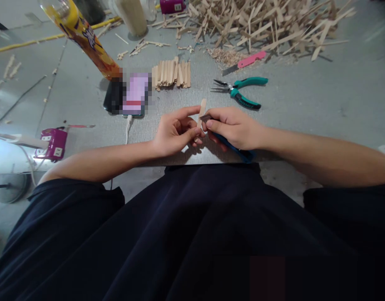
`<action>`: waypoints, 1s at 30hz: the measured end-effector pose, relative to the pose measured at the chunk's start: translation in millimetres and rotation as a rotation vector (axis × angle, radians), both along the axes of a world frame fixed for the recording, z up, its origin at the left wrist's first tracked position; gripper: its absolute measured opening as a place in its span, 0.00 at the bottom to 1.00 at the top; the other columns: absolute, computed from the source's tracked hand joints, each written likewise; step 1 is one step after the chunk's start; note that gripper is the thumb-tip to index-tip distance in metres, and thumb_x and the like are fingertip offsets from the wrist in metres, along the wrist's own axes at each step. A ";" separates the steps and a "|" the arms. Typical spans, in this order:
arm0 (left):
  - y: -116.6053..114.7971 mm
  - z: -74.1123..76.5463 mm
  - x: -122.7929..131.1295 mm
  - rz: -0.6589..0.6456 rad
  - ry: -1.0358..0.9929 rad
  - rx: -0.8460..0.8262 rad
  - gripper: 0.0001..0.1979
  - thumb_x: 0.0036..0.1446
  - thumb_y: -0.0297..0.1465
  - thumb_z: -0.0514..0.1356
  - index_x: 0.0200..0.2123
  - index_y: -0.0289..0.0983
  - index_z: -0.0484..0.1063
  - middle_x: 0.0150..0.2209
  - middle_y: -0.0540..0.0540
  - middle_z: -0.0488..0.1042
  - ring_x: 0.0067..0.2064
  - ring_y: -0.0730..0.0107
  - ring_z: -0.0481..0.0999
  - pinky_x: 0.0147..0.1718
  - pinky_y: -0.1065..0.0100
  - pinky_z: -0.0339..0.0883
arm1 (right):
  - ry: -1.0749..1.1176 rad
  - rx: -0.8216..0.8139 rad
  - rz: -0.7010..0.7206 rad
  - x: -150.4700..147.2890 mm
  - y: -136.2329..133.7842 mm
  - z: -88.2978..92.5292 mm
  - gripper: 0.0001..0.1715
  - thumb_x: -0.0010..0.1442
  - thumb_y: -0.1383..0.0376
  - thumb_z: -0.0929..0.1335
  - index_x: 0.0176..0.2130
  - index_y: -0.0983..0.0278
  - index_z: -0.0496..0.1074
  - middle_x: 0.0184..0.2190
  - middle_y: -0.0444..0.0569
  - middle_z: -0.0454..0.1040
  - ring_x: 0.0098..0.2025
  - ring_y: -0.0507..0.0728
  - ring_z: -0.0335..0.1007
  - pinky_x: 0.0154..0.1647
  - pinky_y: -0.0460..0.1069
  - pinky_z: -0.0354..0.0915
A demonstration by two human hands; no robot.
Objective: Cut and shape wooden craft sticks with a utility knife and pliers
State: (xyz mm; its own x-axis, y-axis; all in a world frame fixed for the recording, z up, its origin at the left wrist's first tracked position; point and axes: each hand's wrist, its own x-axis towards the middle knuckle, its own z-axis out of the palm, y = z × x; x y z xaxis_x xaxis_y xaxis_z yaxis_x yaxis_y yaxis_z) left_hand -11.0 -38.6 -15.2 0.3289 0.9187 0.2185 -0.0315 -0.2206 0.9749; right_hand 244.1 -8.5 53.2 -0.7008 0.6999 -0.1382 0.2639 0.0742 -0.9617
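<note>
My left hand [177, 133] pinches a short pale wooden stick [201, 110] upright between thumb and fingers. My right hand [233, 127] is closed around a blue-handled knife [239, 152], its grey blade [205, 118] pressed against the stick's side. Both hands meet above the near edge of the grey floor, over my dark-clothed lap.
Green-handled pliers [242, 90] and a pink cutter [247, 61] lie beyond my hands. A row of cut sticks [172, 74], a phone [129, 95] on a cable, a yellow bottle [85, 37], a purple plug block [52, 144] and a big heap of wooden sticks [261, 21] surround them.
</note>
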 end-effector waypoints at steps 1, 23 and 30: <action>-0.7 0.7 0.2 -0.004 0.000 0.011 0.39 0.70 0.56 0.82 0.73 0.41 0.80 0.36 0.49 0.89 0.32 0.63 0.92 0.29 0.65 0.87 | -0.002 0.003 0.002 0.1 -0.7 0.7 0.21 0.86 0.54 0.74 0.38 0.56 0.72 0.26 0.39 0.74 0.20 0.52 0.70 0.20 0.49 0.66; -1.1 -4.6 3.8 -0.034 -0.030 -0.001 0.39 0.71 0.56 0.82 0.72 0.39 0.78 0.35 0.50 0.88 0.31 0.64 0.92 0.26 0.70 0.85 | -0.075 0.063 0.060 1.7 5.1 2.4 0.17 0.84 0.61 0.73 0.38 0.57 0.75 0.24 0.39 0.75 0.19 0.53 0.71 0.21 0.50 0.66; 1.3 -2.4 5.6 0.020 -0.002 -0.023 0.41 0.69 0.57 0.83 0.72 0.39 0.79 0.35 0.49 0.88 0.31 0.61 0.93 0.26 0.67 0.85 | -0.076 0.015 -0.007 -2.5 1.8 2.4 0.17 0.85 0.69 0.68 0.39 0.57 0.73 0.26 0.39 0.76 0.19 0.52 0.71 0.21 0.51 0.65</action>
State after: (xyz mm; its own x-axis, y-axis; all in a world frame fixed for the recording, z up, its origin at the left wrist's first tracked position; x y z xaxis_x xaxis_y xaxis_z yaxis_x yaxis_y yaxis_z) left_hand -5.5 -37.3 -17.6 0.3096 0.9301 0.1977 -0.0294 -0.1985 0.9797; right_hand 241.7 -6.7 55.5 -0.6836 0.7071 -0.1806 0.3370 0.0863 -0.9375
